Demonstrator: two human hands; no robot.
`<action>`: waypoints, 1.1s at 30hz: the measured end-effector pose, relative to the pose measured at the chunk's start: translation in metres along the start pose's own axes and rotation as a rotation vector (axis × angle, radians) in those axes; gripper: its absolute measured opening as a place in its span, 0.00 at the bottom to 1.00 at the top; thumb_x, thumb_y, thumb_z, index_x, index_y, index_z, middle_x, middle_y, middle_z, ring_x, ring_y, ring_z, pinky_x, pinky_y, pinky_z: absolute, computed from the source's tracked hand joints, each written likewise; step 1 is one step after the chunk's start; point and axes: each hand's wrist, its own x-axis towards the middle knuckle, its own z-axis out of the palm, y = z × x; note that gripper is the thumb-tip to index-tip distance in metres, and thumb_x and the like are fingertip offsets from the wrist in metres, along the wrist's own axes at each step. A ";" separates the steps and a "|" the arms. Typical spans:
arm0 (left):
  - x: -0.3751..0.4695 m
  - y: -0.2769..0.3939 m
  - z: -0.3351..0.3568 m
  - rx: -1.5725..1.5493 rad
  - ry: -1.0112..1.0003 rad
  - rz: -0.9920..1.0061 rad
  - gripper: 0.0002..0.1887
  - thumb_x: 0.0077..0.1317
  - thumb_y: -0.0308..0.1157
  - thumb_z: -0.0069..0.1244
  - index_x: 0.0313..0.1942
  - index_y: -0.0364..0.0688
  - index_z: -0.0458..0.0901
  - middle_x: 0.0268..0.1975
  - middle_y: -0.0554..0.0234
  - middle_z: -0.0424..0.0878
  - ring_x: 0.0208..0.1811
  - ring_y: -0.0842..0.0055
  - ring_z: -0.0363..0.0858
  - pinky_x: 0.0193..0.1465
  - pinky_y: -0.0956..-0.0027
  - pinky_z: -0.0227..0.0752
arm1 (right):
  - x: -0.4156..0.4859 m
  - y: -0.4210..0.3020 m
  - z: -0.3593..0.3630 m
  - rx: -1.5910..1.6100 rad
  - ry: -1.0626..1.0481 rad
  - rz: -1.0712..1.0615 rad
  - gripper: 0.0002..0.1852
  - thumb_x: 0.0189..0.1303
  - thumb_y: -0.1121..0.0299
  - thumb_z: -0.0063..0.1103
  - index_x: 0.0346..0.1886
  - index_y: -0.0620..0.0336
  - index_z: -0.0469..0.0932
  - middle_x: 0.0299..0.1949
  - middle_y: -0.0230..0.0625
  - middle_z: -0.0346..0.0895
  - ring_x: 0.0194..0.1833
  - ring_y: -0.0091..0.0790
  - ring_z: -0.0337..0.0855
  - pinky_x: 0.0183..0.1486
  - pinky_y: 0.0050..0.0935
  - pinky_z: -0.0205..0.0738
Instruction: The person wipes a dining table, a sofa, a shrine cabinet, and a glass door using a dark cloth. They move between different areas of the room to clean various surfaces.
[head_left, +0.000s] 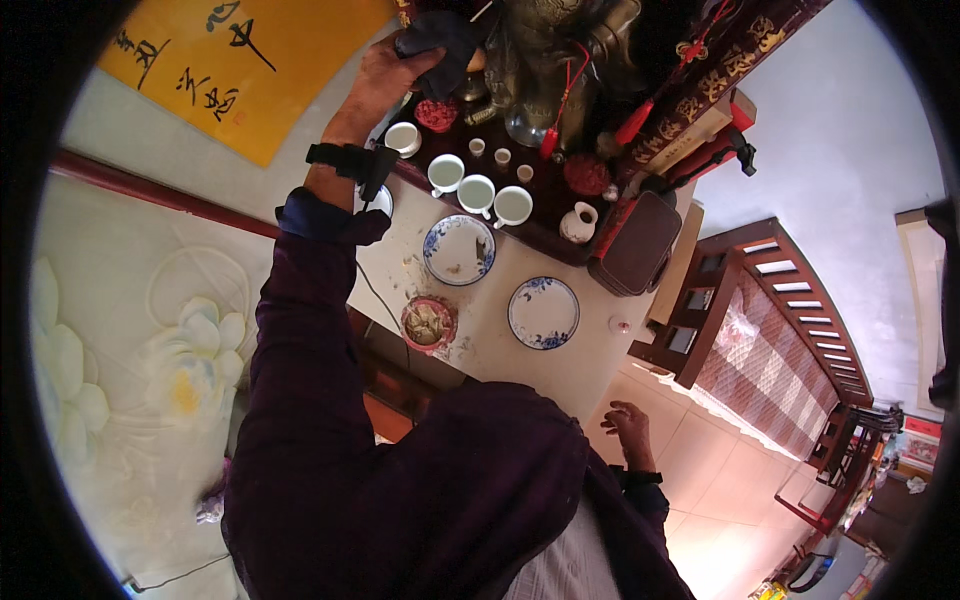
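My left hand (382, 71) reaches to the top of the view, shut on a dark cloth (442, 56) beside a bronze-coloured statue (555, 67). Below the cloth are a red carved ornament (435, 114) and a white cup (403, 139). My right hand (630, 429) hangs low beside the table, its fingers loosely bent and apart, holding nothing visible. Three white mugs (476, 193) line the edge of the dark raised stand, with small cups (502, 156) behind them. Two blue-and-white plates (544, 313) (459, 250) lie on the light tabletop; the left one has dark debris on it.
A red bowl of ash (427, 324) stands near the table's front edge, with ash scattered around it. A white vase (579, 223) and a brown case (637, 244) are at the stand's right. Red tassels (551, 141) hang before the statue. A wooden bench (780, 345) stands beyond.
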 end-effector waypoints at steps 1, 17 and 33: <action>-0.005 0.004 0.002 0.061 0.003 -0.002 0.19 0.66 0.39 0.66 0.51 0.35 0.87 0.39 0.60 0.91 0.38 0.77 0.89 0.43 0.69 0.84 | -0.003 -0.005 0.003 -0.010 0.016 0.039 0.19 0.65 0.72 0.60 0.57 0.71 0.81 0.39 0.45 0.87 0.35 0.39 0.91 0.37 0.33 0.84; -0.113 0.001 -0.041 0.175 0.098 -0.271 0.19 0.67 0.33 0.65 0.53 0.30 0.84 0.42 0.60 0.89 0.38 0.78 0.86 0.43 0.70 0.82 | 0.017 -0.019 0.020 -0.048 -0.108 0.079 0.19 0.65 0.72 0.61 0.58 0.71 0.81 0.40 0.47 0.88 0.37 0.40 0.91 0.38 0.34 0.85; -0.230 0.137 0.069 0.079 0.153 -0.140 0.18 0.72 0.31 0.61 0.59 0.33 0.84 0.49 0.67 0.89 0.50 0.81 0.82 0.60 0.71 0.75 | 0.054 -0.006 -0.061 -0.138 -0.229 -0.020 0.20 0.67 0.70 0.60 0.59 0.72 0.80 0.43 0.48 0.87 0.40 0.39 0.90 0.41 0.35 0.83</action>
